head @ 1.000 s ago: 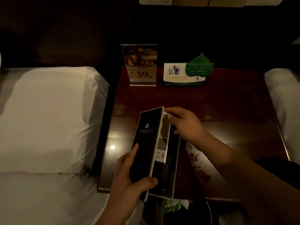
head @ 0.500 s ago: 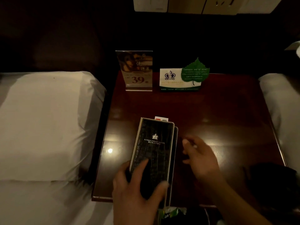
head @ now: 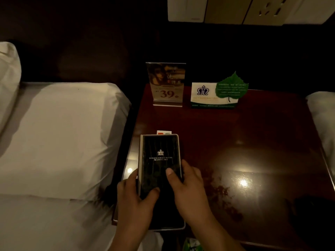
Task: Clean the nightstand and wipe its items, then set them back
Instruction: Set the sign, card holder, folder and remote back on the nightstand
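My left hand (head: 134, 201) and right hand (head: 188, 192) grip the black folder (head: 160, 160) lying at the nightstand's (head: 253, 142) front left corner, well apart from the price sign (head: 166, 84) and leaf card (head: 217, 95) at its back edge.

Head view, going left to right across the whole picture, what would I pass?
White pillow → black hotel folder → leaf card → second bed. The acrylic price sign stands straight behind the folder, so it is left out.
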Available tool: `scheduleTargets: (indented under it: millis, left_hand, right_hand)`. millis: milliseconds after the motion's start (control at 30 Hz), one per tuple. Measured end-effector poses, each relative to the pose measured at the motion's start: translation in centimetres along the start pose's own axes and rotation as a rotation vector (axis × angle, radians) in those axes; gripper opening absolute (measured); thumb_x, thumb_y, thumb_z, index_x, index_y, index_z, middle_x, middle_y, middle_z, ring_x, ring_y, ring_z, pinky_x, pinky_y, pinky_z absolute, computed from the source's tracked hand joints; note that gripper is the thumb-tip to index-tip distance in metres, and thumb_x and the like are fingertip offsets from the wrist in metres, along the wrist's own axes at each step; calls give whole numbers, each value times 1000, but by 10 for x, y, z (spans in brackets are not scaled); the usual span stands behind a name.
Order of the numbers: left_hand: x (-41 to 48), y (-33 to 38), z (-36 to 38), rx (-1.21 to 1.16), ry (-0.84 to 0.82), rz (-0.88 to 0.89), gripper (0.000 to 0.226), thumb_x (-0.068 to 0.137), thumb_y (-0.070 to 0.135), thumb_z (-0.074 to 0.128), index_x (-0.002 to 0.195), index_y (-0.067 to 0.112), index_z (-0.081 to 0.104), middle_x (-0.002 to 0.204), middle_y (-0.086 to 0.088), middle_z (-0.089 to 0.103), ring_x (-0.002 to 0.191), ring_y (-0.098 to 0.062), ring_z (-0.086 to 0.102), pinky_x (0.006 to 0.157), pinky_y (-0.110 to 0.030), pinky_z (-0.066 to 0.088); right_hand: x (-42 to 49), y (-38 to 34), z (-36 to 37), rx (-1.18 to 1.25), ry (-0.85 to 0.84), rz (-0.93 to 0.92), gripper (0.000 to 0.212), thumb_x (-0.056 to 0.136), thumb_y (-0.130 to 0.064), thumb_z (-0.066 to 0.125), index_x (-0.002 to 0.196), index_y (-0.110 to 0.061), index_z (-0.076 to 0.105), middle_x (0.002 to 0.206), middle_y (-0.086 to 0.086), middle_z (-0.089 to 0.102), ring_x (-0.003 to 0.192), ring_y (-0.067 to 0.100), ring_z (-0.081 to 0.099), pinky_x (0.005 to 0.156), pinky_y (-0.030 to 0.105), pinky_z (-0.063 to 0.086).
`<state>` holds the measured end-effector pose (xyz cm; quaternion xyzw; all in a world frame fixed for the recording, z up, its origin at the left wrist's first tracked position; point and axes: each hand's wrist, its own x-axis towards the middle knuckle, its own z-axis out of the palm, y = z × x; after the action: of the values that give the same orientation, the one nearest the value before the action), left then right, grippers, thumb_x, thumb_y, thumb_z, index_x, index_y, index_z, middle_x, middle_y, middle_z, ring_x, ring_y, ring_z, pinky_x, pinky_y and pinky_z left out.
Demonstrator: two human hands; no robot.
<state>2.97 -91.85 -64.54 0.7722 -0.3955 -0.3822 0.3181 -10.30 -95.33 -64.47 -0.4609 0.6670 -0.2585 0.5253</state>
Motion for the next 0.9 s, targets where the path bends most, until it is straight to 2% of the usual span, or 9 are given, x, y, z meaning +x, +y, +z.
scheduleTargets:
  millis: [100,200,267,367,500,567,700,800,900]
  left_hand:
    - [9,2,-13,-65,-26,-3,42,69,43,66,106,59,56,112,15,58,100,4,57,78,-22,45]
    - [16,7,-16,-112,-66,-1,39,73,39,66,94,70,55,111,15,62,98,3,61,75,-15,45]
    - [17,9,-16,-115,-74,17,42,67,41,64,92,73,53,109,16,55,99,8,55,74,-8,40]
    - [15,6,-16,-154,-95,15,53,59,48,63,106,67,50,112,21,48,111,1,50,82,-15,40]
    - [9,3,-18,-83,-163,32,87,50,59,60,131,64,28,121,30,39,126,-6,41,97,-24,37]
    - [2,3,-18,58,-172,86,103,52,63,62,142,61,12,135,23,35,132,-7,31,105,-30,34]
    - [-14,11,-7,345,-75,110,130,43,88,48,150,48,-14,162,4,2,148,-19,14,116,-48,28]
    - [-17,24,9,521,-93,71,140,36,98,37,143,43,-35,163,-5,-18,150,-26,3,117,-50,22]
    - [-12,31,17,640,-144,56,142,42,96,47,135,44,-45,159,-14,-28,151,-33,-2,117,-52,22]
  right_hand:
    - [2,-2,2,-23,-61,-23,18,95,-47,50,109,-57,45,112,-22,40,109,2,47,92,25,45]
    - [-2,4,1,-11,-65,-19,20,96,-43,50,104,-58,40,109,-28,39,100,-9,48,79,10,40]
    - [-7,6,7,-24,-51,-24,21,95,-43,51,112,-55,47,115,-24,41,109,-2,48,90,19,46]
    - [-13,7,16,-43,-3,-16,42,92,-44,52,134,-40,48,124,-15,40,121,11,46,103,36,45]
    - [-17,12,7,-165,-28,-100,41,94,-40,53,134,-39,48,123,-15,42,115,-1,48,100,23,45]
    - [-11,6,-3,-256,-58,-109,26,94,-44,51,119,-50,48,117,-15,47,101,-8,52,83,8,44]
    - [36,-26,-23,-420,119,-227,44,96,-41,50,137,-26,49,124,-4,57,111,14,57,94,34,48]
    - [73,-60,-23,-495,130,-290,38,99,-33,47,133,-19,55,127,1,60,118,20,54,95,31,43]
    - [86,-70,-16,-595,42,-246,32,100,-31,45,124,-17,61,120,5,64,112,23,56,90,32,46]
